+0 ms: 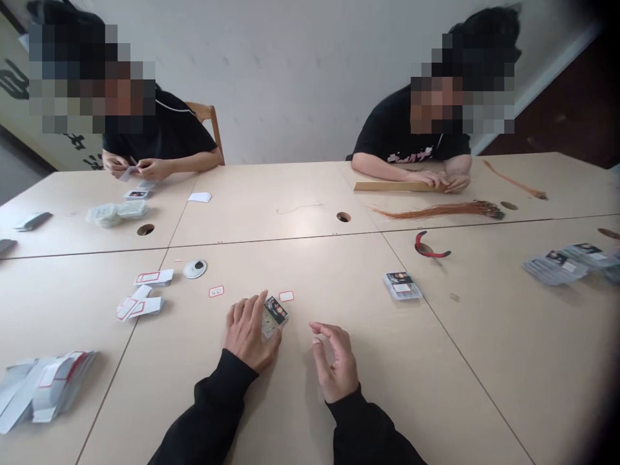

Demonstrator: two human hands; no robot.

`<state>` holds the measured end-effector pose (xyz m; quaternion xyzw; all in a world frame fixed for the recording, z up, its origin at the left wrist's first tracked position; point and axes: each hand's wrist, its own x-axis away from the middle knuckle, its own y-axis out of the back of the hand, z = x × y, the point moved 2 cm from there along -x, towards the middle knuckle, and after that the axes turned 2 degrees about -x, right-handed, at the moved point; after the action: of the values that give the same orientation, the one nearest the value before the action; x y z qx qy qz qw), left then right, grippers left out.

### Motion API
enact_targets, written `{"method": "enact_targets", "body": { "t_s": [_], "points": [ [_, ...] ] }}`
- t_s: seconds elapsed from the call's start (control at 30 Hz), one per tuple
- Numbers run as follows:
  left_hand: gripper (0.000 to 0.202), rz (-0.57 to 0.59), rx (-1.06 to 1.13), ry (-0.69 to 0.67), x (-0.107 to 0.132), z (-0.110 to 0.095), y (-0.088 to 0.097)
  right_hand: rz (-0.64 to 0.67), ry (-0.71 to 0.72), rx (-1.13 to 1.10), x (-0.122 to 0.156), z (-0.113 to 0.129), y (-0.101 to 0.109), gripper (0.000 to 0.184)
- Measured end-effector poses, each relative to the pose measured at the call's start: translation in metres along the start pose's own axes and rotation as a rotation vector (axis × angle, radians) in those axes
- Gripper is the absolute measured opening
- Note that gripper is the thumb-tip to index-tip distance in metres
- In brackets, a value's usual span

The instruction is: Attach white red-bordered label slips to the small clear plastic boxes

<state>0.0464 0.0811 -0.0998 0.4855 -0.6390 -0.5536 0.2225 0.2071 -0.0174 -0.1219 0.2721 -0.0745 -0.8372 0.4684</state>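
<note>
My left hand [252,332] rests on the table with its fingers and thumb around a small clear plastic packet [275,316] with a black printed label. The hand covers the packet's left side. Just right of it, my right hand [335,361] hovers above the tabletop, thumb and forefinger curved and apart, with nothing visible between them. Beyond the packet lies a red-bordered white sticker [286,296]. Another sticker [216,292], with handwriting on it, is farther left.
Sticker sheets [154,278] and a pile of pale strips [53,387] lie left, near a white disc [195,268]. Labelled packets [403,287], red-handled pliers [431,248] and an orange-brown wire bundle [445,210] lie right. Two people [155,126] [402,132] work opposite.
</note>
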Motion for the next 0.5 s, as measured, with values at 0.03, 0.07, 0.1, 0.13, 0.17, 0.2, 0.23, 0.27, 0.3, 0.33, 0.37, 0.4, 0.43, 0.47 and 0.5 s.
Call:
{"method": "enact_targets", "body": {
  "t_s": [0.03, 0.07, 0.1, 0.13, 0.17, 0.2, 0.23, 0.27, 0.3, 0.33, 0.37, 0.4, 0.43, 0.47, 0.5],
  "points": [
    [0.066, 0.017, 0.005, -0.002, 0.003, 0.001, 0.001, 0.005, -0.002, 0.002, 0.0, 0.0, 0.0, 0.022],
    [0.066, 0.029, 0.011, 0.003, 0.006, 0.0, 0.003, 0.01, -0.004, 0.004, 0.001, 0.0, -0.001, 0.022],
    [0.066, 0.038, 0.017, 0.012, 0.009, -0.001, 0.004, 0.018, -0.005, 0.006, 0.001, 0.0, -0.001, 0.022],
    [0.064, 0.039, 0.021, 0.025, 0.014, -0.004, 0.005, 0.031, 0.001, 0.011, 0.002, 0.0, -0.002, 0.023],
    [0.063, 0.04, 0.026, 0.036, 0.018, -0.008, 0.006, 0.049, 0.016, 0.02, 0.002, 0.0, -0.003, 0.025],
    [0.063, 0.038, 0.031, 0.047, 0.023, -0.014, 0.007, 0.07, 0.035, 0.033, 0.003, 0.0, -0.004, 0.026],
    [0.061, 0.033, 0.04, 0.057, 0.028, -0.019, 0.008, 0.09, 0.055, 0.045, 0.003, -0.001, -0.005, 0.028],
    [0.057, 0.031, 0.058, 0.062, 0.032, -0.023, 0.008, 0.108, 0.08, 0.057, 0.004, -0.001, -0.006, 0.03],
    [0.052, 0.013, 0.078, 0.077, 0.034, -0.024, 0.008, 0.114, 0.092, 0.061, 0.005, -0.002, -0.006, 0.031],
    [0.047, -0.001, 0.099, 0.087, 0.036, -0.021, 0.009, 0.112, 0.104, 0.059, 0.005, -0.004, -0.006, 0.032],
    [0.043, -0.022, 0.111, 0.104, 0.036, -0.013, 0.01, 0.109, 0.12, 0.058, 0.006, -0.006, -0.007, 0.033],
    [0.041, -0.051, 0.106, 0.131, 0.035, 0.0, 0.013, 0.108, 0.127, 0.053, 0.006, -0.008, -0.007, 0.033],
    [0.038, -0.106, 0.087, 0.175, 0.034, 0.018, 0.019, 0.107, 0.121, 0.048, 0.006, -0.01, -0.007, 0.033],
    [0.035, -0.179, 0.065, 0.227, 0.032, 0.039, 0.027, 0.108, 0.11, 0.046, 0.007, -0.012, -0.007, 0.032],
    [0.034, -0.266, 0.033, 0.324, 0.031, 0.064, 0.037, 0.11, 0.1, 0.045, 0.007, -0.013, -0.007, 0.031]
  ]
}}
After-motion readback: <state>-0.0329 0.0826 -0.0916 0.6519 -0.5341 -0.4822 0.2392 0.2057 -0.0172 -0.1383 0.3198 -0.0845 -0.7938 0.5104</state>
